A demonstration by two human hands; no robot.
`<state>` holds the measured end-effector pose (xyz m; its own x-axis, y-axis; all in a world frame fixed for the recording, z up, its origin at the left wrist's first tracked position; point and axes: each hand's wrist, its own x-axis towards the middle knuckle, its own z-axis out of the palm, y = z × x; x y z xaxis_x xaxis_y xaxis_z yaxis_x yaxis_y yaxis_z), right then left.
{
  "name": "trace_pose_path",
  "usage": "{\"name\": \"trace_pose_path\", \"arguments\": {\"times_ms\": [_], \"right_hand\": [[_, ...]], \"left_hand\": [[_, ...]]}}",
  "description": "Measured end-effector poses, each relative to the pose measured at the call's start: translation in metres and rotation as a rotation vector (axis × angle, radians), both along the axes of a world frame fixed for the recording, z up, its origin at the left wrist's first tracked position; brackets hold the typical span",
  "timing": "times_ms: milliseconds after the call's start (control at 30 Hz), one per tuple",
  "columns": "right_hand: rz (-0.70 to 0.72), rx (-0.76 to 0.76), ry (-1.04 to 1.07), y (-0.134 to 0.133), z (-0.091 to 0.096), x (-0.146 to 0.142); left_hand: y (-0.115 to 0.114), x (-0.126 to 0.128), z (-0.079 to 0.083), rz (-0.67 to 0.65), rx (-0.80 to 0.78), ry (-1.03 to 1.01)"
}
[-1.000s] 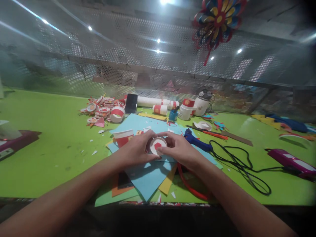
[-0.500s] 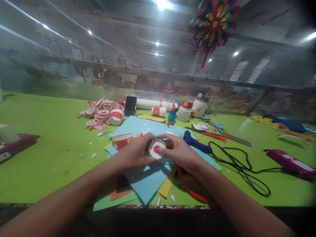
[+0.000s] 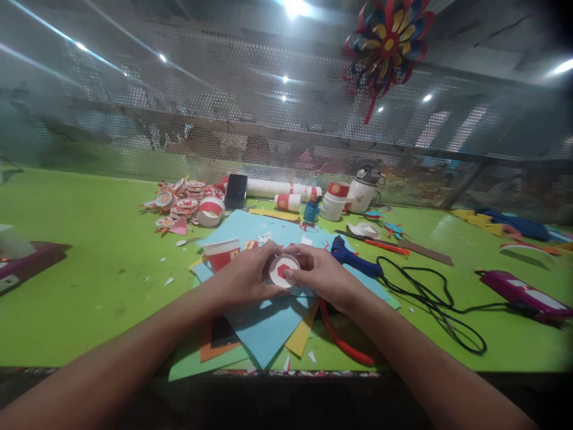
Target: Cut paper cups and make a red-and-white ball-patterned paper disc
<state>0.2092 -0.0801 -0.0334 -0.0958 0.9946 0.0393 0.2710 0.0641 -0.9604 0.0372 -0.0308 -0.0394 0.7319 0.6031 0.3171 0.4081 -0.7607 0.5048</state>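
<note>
Between both hands, a round white paper cup base (image 3: 276, 276) faces me with a red paper shape (image 3: 283, 271) on its middle. My left hand (image 3: 244, 272) grips its left rim, fingers above and thumb below. My right hand (image 3: 329, 275) holds the right side, its thumb pressing on the red shape. Under the hands lie light blue paper sheets (image 3: 264, 334) over other coloured sheets. A cut red and white paper cup (image 3: 221, 254) stands just behind my left hand. Close to my right hand rests a blue glue gun (image 3: 358, 261).
Finished paper discs (image 3: 183, 206) are heaped at the back left beside a phone (image 3: 236, 192). Paper cups (image 3: 287, 202), a blue pot (image 3: 311, 212) and a white flask (image 3: 362, 194) stand behind. A black cable (image 3: 441, 298) runs to a purple power strip (image 3: 521, 292). Red-handled scissors (image 3: 344, 346) lie near the front edge.
The hands stay in nearly the same grip on the cup base. The view has shifted very slightly; nothing else has visibly moved.
</note>
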Motion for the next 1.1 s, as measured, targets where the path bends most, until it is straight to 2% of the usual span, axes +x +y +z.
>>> {"name": "trace_pose_path", "arguments": {"times_ms": [200, 333, 600, 833, 1100], "right_hand": [[-0.117, -0.02, 0.074, 0.0, 0.013, 0.005], [-0.188, -0.005, 0.162, 0.003, 0.013, 0.007], [-0.126, 0.013, 0.153, 0.007, 0.004, 0.006], [-0.016, 0.02, 0.024, 0.008, -0.003, 0.005], [-0.027, 0.039, -0.024, 0.007, -0.005, 0.004]], "left_hand": [[-0.001, -0.001, 0.005, 0.019, -0.048, -0.032], [0.0, -0.001, 0.005, 0.019, -0.051, -0.055], [0.005, -0.003, 0.0, 0.025, -0.017, -0.099], [0.004, -0.001, -0.001, 0.023, 0.03, -0.12], [-0.002, -0.001, 0.004, 0.024, 0.068, -0.103]]}}
